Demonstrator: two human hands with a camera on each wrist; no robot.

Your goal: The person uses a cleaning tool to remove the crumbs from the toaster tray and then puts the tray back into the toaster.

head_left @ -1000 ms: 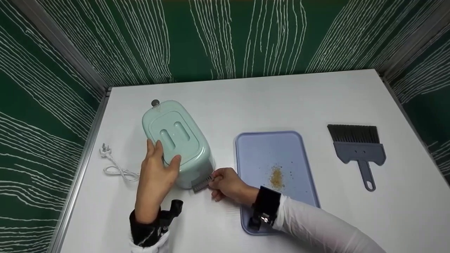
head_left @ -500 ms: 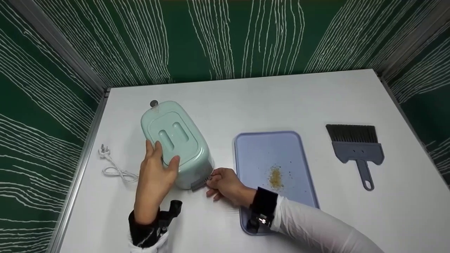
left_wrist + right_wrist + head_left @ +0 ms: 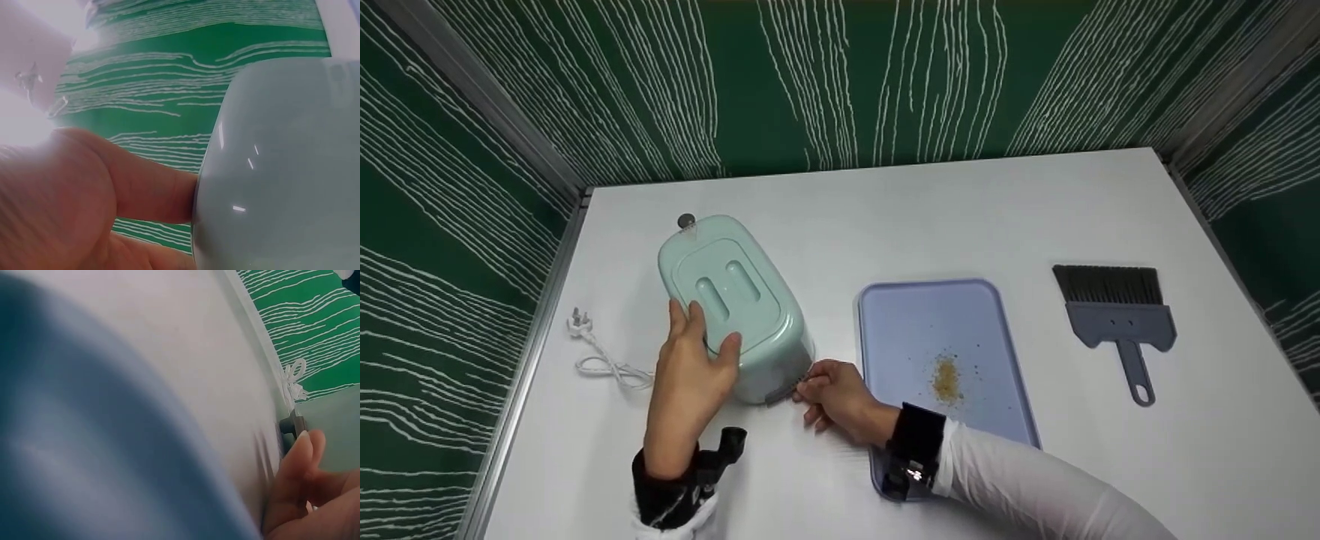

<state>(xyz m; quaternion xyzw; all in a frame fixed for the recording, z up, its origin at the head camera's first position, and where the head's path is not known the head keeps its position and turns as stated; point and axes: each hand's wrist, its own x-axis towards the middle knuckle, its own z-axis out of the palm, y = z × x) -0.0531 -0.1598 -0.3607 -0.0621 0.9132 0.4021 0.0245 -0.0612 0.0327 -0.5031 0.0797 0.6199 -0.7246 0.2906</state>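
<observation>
A mint-green toaster (image 3: 735,292) with two long recesses in its top stands slantwise on the left of the table. My left hand (image 3: 690,382) rests against its near left corner, fingers extended along the left side and thumb on the top edge. At the base of the near end shows a thin strip of a grey crumb tray (image 3: 780,394), the rest hidden inside the toaster. Thumb and forefinger of my right hand (image 3: 840,401) pinch the tray's right end. The right wrist view shows its dark grey edge (image 3: 288,426) by the fingertips.
A blue tray (image 3: 934,319) holding a small heap of yellowish crumbs (image 3: 946,379) lies under my right wrist. Farther right is a dark grey hand brush (image 3: 1121,322). The toaster's white cord and plug (image 3: 615,367) lie at the left.
The grey crumb tray has slid farther into the toaster, pushed by my right hand, so less of it shows. My left hand has stayed in place on the toaster.
</observation>
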